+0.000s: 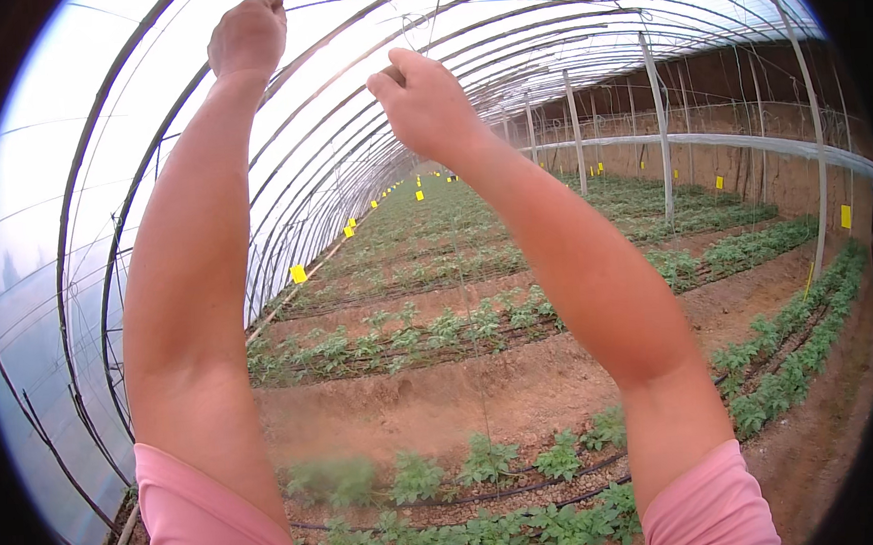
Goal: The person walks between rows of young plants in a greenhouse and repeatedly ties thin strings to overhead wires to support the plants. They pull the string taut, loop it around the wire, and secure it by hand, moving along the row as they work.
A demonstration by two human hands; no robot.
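Only one view is given, taken from a camera worn on the head, and no second view is offered to share the scene. The lens is tilted up and forward along the greenhouse tunnel, so the arched roof hoops are seen overhead and the plant rows are seen running away toward the far end. Both raised forearms are caught very close, entering from the lower edge. The left hand and right hand are framed near the top. Straight poles are bent toward the dark rim.
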